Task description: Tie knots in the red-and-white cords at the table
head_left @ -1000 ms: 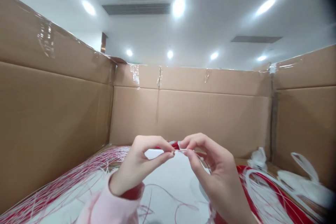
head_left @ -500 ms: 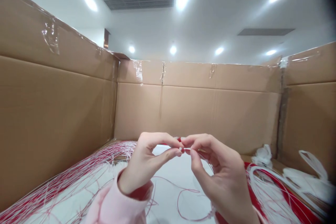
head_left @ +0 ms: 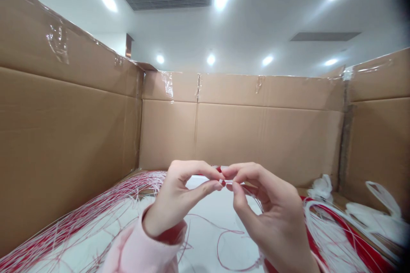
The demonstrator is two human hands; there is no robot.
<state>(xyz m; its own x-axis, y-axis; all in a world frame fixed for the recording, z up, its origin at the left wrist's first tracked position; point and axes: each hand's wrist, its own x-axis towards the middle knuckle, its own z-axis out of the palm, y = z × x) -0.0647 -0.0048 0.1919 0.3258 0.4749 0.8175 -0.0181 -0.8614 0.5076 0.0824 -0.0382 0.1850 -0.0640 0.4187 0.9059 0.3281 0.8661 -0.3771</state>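
Observation:
My left hand (head_left: 182, 192) is closed in a pinch, thumb and forefinger gripping a tiny red-and-white piece (head_left: 223, 182) at their tips. Its exact kind is too small to tell. Just to the right, my right hand (head_left: 270, 209) pinches a thin white wire (head_left: 228, 181) that runs to that piece. The fingertips of both hands are close together, above a white work surface (head_left: 205, 239). A red bit (head_left: 218, 169) shows behind the fingertips. Below the hands, a loose pinkish-red wire (head_left: 221, 243) curls on the surface.
A thick bundle of red and white wires (head_left: 96, 209) spreads along the left. More white wires (head_left: 333, 230) lie on red material at the right. Crumpled white plastic bags (head_left: 374, 217) sit beyond them. Tall cardboard walls (head_left: 237, 136) enclose the left, back and right.
My right hand has shifted very slightly to the right, and a little more red shows between the fingertips. My left hand keeps its pinch almost unmoved.

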